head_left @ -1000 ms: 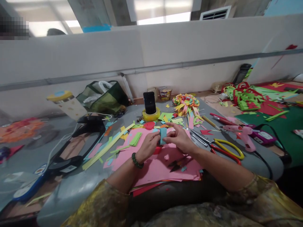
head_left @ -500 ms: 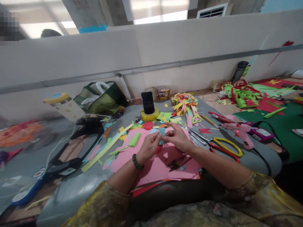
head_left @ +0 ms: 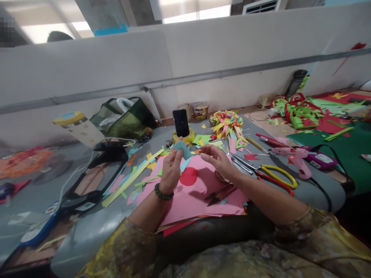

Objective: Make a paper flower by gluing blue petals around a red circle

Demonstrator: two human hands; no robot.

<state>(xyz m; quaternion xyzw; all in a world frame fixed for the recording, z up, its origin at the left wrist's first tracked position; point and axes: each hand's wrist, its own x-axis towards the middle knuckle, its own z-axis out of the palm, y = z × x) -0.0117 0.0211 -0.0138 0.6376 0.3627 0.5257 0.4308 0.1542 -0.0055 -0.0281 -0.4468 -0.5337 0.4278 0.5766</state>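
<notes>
Over the pink sheets (head_left: 185,206), a blue slip (head_left: 183,150) is pinched by the left hand (head_left: 171,170), thumb pressed on it, presumably for steadiness! The right hand (head_left: 218,160) is held open over them, nothing visibly gripped. Beside their right edge, scissors (head_left: 266,168) are laid, handles outward, likely for reach.

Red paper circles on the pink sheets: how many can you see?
1: the red paper circle lies on the pink paper, between the left hand, holding blue paper, and the right hand. Others may be hidden behind the hands.
</notes>
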